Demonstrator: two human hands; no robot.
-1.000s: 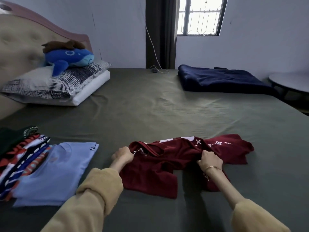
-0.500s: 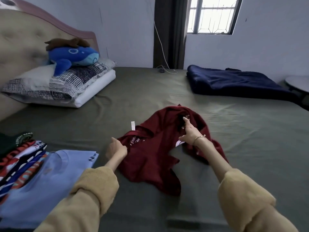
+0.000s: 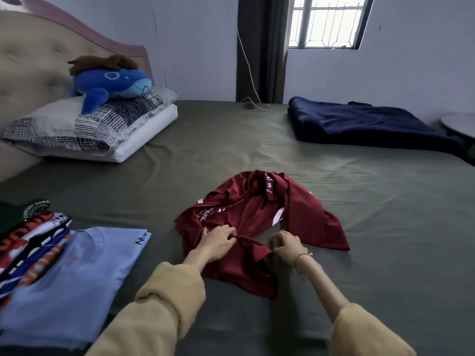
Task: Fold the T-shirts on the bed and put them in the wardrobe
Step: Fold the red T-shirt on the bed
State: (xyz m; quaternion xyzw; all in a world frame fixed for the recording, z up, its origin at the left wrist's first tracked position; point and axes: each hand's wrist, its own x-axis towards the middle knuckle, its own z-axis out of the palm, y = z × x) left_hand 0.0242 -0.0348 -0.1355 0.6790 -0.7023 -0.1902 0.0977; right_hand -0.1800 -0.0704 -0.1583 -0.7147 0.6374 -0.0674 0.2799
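A dark red T-shirt (image 3: 257, 217) with white lettering lies crumpled in the middle of the olive-green bed (image 3: 372, 227). My left hand (image 3: 217, 240) pinches a rolled edge of the red fabric near its front. My right hand (image 3: 288, 242) sits just right of it with curled fingers at the same edge; whether it holds cloth is unclear. A folded light blue T-shirt (image 3: 69, 278) lies at the front left, beside a pile of folded printed shirts (image 3: 28, 235).
Pillows (image 3: 90, 129) with a blue plush whale (image 3: 110, 83) rest against the padded headboard at the back left. A folded navy blanket (image 3: 359, 124) lies at the back right. A round table edge (image 3: 460, 123) shows at the far right.
The red shirt has been flipped and spread away from me. My right hand came back from the shirt's middle to its near edge, and my left hand shifted right onto the same edge.
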